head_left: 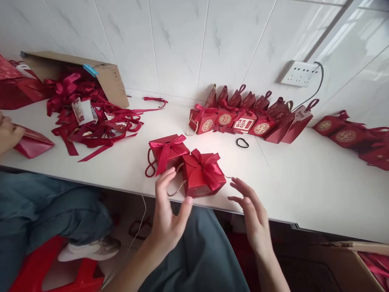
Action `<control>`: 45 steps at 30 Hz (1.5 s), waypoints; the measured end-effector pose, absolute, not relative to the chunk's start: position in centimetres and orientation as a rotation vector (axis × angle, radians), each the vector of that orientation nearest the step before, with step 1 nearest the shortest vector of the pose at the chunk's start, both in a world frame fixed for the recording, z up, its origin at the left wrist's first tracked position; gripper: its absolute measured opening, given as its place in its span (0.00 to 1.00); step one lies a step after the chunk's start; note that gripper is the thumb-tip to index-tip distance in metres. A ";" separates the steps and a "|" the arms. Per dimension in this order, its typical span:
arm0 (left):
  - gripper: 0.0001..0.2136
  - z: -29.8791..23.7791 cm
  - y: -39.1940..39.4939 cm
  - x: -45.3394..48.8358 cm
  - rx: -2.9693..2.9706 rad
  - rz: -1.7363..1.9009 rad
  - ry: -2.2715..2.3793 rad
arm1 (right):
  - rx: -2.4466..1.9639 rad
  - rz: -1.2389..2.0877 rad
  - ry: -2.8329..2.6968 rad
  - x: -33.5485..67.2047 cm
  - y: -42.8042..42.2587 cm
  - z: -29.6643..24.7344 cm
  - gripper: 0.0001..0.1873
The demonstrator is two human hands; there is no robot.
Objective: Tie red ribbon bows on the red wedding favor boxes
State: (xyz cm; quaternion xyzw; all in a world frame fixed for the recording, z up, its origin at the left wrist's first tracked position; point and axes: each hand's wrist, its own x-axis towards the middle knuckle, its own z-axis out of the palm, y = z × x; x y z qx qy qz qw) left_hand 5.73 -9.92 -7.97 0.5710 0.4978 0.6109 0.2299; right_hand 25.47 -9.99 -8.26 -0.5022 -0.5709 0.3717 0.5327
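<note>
A red gift box (pixel 197 184) with a satin bow and a twisted cord handle sits at the table's front edge, between my two hands. My left hand (pixel 170 215) is at its left side, thumb and fingers apart, near the tan cord; whether a fingertip touches it I cannot tell. To the right, my right hand (pixel 251 207) hovers with spread fingers, apart from the box and holding nothing. Just behind on the left stands a second red gift box (pixel 159 152) with a bow and a dark red cord loop.
Red ribbons (pixel 100 134) spill from a cardboard box (pixel 112 83) at the left. Several finished red boxes (pixel 206 123) line the wall, with a black hair tie (pixel 242 142) before them. Another person's hand (pixel 9 132) is at far left. An open carton (pixel 343 263) stands low right.
</note>
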 end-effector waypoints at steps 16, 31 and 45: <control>0.15 -6.1 -7.4 5.1 1.354 1.448 1.276 | -1.331 0.733 -1.192 25.9 -12.5 -6.3 0.20; 0.09 -4.4 -7.7 4.5 1.796 1.436 1.328 | -1.399 1.115 -1.454 24.3 -12.3 -6.5 0.23; 0.08 -2.3 -6.7 4.3 1.971 1.056 1.139 | -1.227 1.391 -1.305 20.1 -13.5 -6.9 0.22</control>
